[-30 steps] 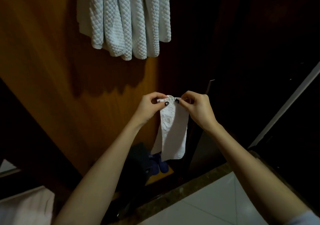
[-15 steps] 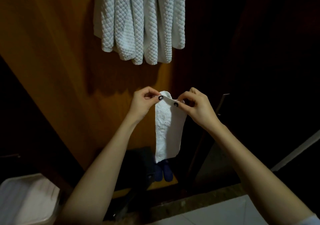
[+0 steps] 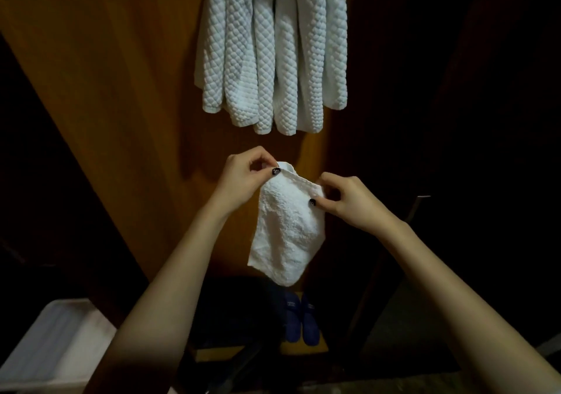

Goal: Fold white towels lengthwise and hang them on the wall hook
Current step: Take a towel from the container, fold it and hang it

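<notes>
two bare forearms [image 3: 170,287] reach up from the bottom of the frame, each hand pinching an upper corner of a small white towel [image 3: 285,235]. the left hand [image 3: 243,181] grips the top left corner between thumb and curled fingers, a dark-painted nail [image 3: 275,171] showing against the hem. the right hand [image 3: 349,202] pinches the top right corner a little lower, so the upper edge slopes down towards the right. the towel hangs free in mid-air between the two hands, its lower part narrowing to a rounded, bunched end with one loose corner sticking out on the left.

at lower left, close to the person, sits a white ribbed container [image 3: 57,342], partly cut off by the frame. below the towel's hanging end, a pair of dark blue slippers [image 3: 300,320] stands side by side on a tan surface [image 3: 303,349] low down.

behind the hands rises a brown wooden panel [image 3: 121,90], dim at its edges. higher on that panel, well above the hands and apart from the held towel, several white quilted towels [image 3: 273,50] hang in long folds, their tops running out of the frame.
</notes>
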A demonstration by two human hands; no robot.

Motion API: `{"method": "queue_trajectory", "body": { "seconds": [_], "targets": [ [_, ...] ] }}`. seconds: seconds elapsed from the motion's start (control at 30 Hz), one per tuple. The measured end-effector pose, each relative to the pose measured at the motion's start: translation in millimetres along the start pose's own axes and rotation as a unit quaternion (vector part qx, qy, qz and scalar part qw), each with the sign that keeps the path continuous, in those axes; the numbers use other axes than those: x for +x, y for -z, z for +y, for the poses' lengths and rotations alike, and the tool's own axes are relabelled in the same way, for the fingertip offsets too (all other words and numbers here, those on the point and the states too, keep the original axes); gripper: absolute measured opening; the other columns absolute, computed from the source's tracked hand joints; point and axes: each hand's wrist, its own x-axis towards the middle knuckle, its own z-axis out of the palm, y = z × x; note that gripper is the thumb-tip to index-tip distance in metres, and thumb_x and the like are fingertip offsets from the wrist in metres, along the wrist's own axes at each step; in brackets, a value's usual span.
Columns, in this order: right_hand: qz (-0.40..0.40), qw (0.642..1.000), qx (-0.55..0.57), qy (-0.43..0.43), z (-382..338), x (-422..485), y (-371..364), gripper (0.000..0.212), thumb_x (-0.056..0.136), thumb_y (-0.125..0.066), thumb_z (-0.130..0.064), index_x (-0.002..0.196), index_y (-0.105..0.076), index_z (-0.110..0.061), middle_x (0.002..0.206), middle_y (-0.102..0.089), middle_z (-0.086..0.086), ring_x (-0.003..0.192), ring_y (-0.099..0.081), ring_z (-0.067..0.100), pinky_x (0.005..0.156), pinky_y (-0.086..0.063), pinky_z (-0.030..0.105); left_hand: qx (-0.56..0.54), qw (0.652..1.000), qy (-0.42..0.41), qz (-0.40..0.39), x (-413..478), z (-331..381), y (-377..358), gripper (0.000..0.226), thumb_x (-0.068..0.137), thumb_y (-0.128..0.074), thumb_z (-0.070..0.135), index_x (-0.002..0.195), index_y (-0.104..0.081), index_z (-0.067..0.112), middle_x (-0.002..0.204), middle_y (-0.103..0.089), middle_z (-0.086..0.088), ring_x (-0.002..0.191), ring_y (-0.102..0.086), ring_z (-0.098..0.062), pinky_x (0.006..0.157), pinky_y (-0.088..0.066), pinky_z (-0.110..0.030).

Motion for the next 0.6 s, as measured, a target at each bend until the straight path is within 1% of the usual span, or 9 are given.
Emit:
{"method": "queue_trajectory", "body": {
  "seconds": [0.1,0.17,0.23,0.3,0.4,0.47,0.53,0.57,0.6],
  "targets": [
    [-0.008,0.999,-0.044,0.002,5,8,0,0.028,0.09,-0.068,-0.03,0.08,-0.054,-0.007,0.073,-0.059,0.005,0.068,-0.055,0.018,0.066,-0.044,0.039,0.027,1.0,0.002,0.006,-1,-5,10,0.014,0.08,-0.069,0.002,0.078,-0.068,0.015,0.069,-0.06,0.004,0.064,-0.05,0.002,0.059,-0.038,-0.015],
    [0.015,0.996,-0.083,0.019,7,14,-1,0.032,0.09,-0.067,-0.031,0.073,-0.049,-0.011,0.069,-0.053,-0.001,0.065,-0.051,0.016,0.062,-0.043,0.04,0.045,0.999,0.003,0.021,-4,-7,14,0.012,0.08,-0.069,0.002,0.079,-0.068,0.014,0.069,-0.059,0.006,0.064,-0.051,0.002,0.058,-0.037,-0.013],
    [0.047,0.996,-0.063,0.029,9,20,-2,0.033,0.09,-0.067,-0.027,0.07,-0.046,-0.011,0.066,-0.05,-0.001,0.06,-0.047,0.008,0.059,-0.04,0.032,0.054,0.997,0.007,0.051,-9,-12,19,0.01,0.08,-0.07,0.004,0.08,-0.069,0.015,0.07,-0.062,0.007,0.065,-0.054,0.003,0.058,-0.039,-0.011],
    [0.066,0.997,-0.007,0.025,10,24,-6,0.03,0.089,-0.069,-0.022,0.072,-0.048,-0.007,0.064,-0.053,0.001,0.056,-0.047,0.004,0.054,-0.034,0.02,0.056,0.995,0.015,0.082,-14,-17,24,0.01,0.08,-0.071,0.005,0.08,-0.07,0.015,0.074,-0.066,0.003,0.069,-0.057,0.002,0.061,-0.042,-0.012],
    [0.074,0.997,0.026,0.022,9,27,-14,0.022,0.088,-0.07,-0.018,0.076,-0.053,-0.009,0.068,-0.059,0.0,0.061,-0.053,0.005,0.055,-0.037,0.019,0.06,0.99,0.024,0.122,-21,-22,28,0.013,0.079,-0.07,0.003,0.079,-0.071,0.016,0.075,-0.067,-0.001,0.07,-0.058,0.001,0.064,-0.044,-0.015],
    [0.079,0.996,0.039,0.024,9,31,-18,0.017,0.088,-0.07,-0.018,0.077,-0.058,-0.014,0.074,-0.064,-0.001,0.067,-0.059,0.007,0.061,-0.042,0.022,0.05,0.988,0.036,0.145,-24,-27,29,0.014,0.08,-0.07,0.003,0.079,-0.071,0.016,0.074,-0.067,0.003,0.071,-0.058,0.002,0.065,-0.043,-0.011],
    [0.085,0.996,0.027,0.03,8,34,-20,0.022,0.088,-0.069,-0.02,0.073,-0.054,-0.026,0.076,-0.065,-0.004,0.07,-0.06,0.007,0.064,-0.044,0.022,0.035,0.984,0.054,0.163,-27,-32,30,0.014,0.081,-0.069,0.002,0.08,-0.071,0.016,0.075,-0.067,0.007,0.072,-0.06,0.003,0.067,-0.043,-0.009],
    [0.089,0.995,0.011,0.033,7,36,-20,0.029,0.088,-0.069,-0.021,0.071,-0.048,-0.032,0.075,-0.063,-0.006,0.069,-0.059,0.005,0.063,-0.043,0.021,0.028,0.983,0.063,0.169,-27,-34,30,0.014,0.081,-0.069,0.002,0.08,-0.071,0.016,0.075,-0.067,0.008,0.072,-0.06,0.003,0.067,-0.043,-0.009],
    [0.091,0.995,-0.006,0.033,6,38,-21,0.034,0.089,-0.069,-0.021,0.07,-0.044,-0.034,0.073,-0.06,-0.009,0.068,-0.057,0.002,0.06,-0.041,0.018,0.022,0.982,0.069,0.172,-27,-35,31,0.015,0.081,-0.07,0.002,0.081,-0.071,0.016,0.075,-0.067,0.009,0.072,-0.06,0.004,0.067,-0.043,-0.008]
  ]
}}
